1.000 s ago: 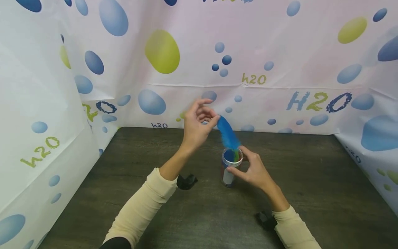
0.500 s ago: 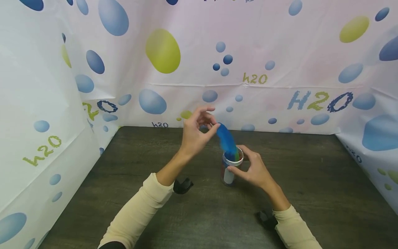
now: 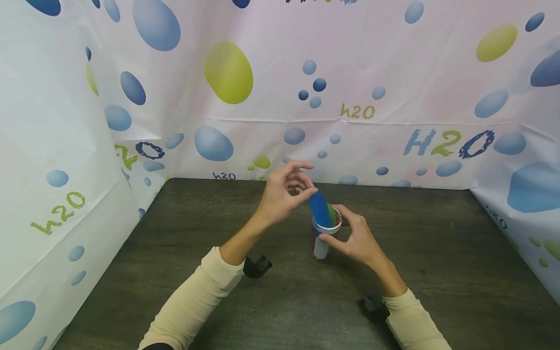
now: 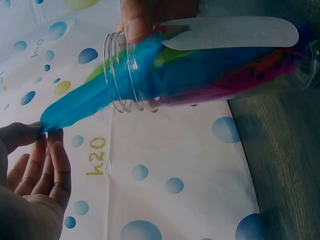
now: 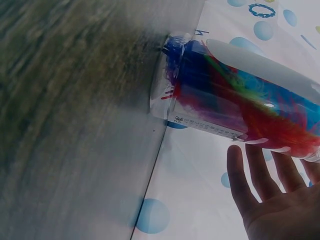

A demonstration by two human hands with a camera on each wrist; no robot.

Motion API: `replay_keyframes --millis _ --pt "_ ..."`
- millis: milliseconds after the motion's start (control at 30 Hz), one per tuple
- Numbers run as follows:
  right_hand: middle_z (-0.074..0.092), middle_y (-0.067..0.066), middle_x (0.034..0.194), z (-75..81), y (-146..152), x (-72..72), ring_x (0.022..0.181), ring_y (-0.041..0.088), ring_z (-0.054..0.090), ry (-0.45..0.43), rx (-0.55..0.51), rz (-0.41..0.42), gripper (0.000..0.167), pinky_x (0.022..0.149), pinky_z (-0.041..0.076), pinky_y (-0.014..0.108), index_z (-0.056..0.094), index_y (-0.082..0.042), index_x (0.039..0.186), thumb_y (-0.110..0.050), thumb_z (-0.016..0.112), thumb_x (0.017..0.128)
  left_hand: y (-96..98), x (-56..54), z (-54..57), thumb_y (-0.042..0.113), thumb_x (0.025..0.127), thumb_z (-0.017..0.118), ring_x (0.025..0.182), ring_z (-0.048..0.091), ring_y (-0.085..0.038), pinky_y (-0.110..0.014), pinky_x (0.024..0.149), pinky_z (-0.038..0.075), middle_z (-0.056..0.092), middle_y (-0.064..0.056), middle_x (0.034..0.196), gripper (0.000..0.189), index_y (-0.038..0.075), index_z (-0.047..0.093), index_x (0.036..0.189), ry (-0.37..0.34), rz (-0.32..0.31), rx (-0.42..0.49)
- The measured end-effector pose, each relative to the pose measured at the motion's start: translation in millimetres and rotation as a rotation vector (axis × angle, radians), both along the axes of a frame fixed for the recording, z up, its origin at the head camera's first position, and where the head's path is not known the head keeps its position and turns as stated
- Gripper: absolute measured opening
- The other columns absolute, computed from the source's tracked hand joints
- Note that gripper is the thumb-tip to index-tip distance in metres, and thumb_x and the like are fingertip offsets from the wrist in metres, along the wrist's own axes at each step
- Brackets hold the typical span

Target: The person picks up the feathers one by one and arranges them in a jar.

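Note:
A clear, lidless jar point(image 3: 321, 249) with a pale label stands upright on the table. Colourful feathers point(image 5: 260, 110) in red, blue, green and pink fill it, seen through its side in the right wrist view. My left hand point(image 3: 282, 197) pinches the tip of a blue feather point(image 3: 321, 210) between thumb and finger; the feather's lower part is inside the jar. A green feather point(image 3: 331, 214) pokes out beside it. Thumb and fingers of my right hand point(image 3: 356, 238) hold the jar near its rim from the right side.
The dark wooden table point(image 3: 183, 291) extends all around the jar. A white sheet point(image 3: 372, 63) with blue and green drops hangs behind and at both sides. Black straps point(image 3: 258, 266) sit at both wrists.
My left hand has moved down towards the jar, and the blue feather has slid deeper into it. My right hand and the jar have stayed in place.

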State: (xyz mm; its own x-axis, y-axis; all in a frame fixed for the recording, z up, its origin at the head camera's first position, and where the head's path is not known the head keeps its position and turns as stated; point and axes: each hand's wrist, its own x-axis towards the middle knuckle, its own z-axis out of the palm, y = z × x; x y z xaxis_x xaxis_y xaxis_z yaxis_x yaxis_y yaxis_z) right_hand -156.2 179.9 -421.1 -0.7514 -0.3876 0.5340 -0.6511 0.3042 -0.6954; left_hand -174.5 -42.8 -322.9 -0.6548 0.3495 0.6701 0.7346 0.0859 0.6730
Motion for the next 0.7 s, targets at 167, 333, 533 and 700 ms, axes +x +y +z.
replay_keyframes --millis 167,333,533,700 --pt "0.073 0.011 0.112 -0.5 -0.8 -1.1 0.093 0.015 0.069 0.01 -0.006 0.01 0.056 0.073 0.06 0.035 0.06 -0.002 0.136 -0.012 0.082 0.085 1.6 2.1 1.7 -0.006 0.092 0.073 0.078 0.071 -0.029 -0.028 0.072 0.058 0.074 -0.021 0.091 0.038 -0.01 0.06 0.127 -0.057 0.025 -0.065" --pt "0.074 0.009 0.111 -1.0 -1.7 -2.5 0.094 0.014 0.069 0.033 -0.01 0.017 0.056 0.074 0.061 0.037 0.061 -0.003 0.135 -0.012 0.083 0.084 -1.3 1.6 2.5 -0.001 0.093 0.073 0.074 0.069 -0.023 -0.028 0.071 0.057 0.077 -0.017 0.091 0.032 -0.006 0.064 0.123 -0.054 0.075 -0.088" --pt "0.074 0.008 0.111 -2.1 -0.6 -3.9 0.094 0.014 0.069 0.038 -0.012 0.013 0.055 0.073 0.061 0.037 0.062 -0.004 0.134 -0.012 0.083 0.083 -4.3 0.7 3.3 -0.001 0.093 0.072 0.076 0.069 -0.024 -0.026 0.071 0.056 0.076 -0.018 0.092 0.028 -0.007 0.066 0.12 -0.047 0.073 -0.086" --pt "0.074 0.008 0.11 -2.9 0.7 -5.3 0.092 0.013 0.069 0.051 -0.009 0.015 0.055 0.072 0.061 0.034 0.062 -0.003 0.134 -0.013 0.083 0.084 -8.4 0.4 0.0 -0.003 0.093 0.072 0.079 0.069 -0.025 -0.026 0.072 0.056 0.075 -0.019 0.091 0.025 -0.007 0.067 0.117 -0.059 0.075 -0.069"
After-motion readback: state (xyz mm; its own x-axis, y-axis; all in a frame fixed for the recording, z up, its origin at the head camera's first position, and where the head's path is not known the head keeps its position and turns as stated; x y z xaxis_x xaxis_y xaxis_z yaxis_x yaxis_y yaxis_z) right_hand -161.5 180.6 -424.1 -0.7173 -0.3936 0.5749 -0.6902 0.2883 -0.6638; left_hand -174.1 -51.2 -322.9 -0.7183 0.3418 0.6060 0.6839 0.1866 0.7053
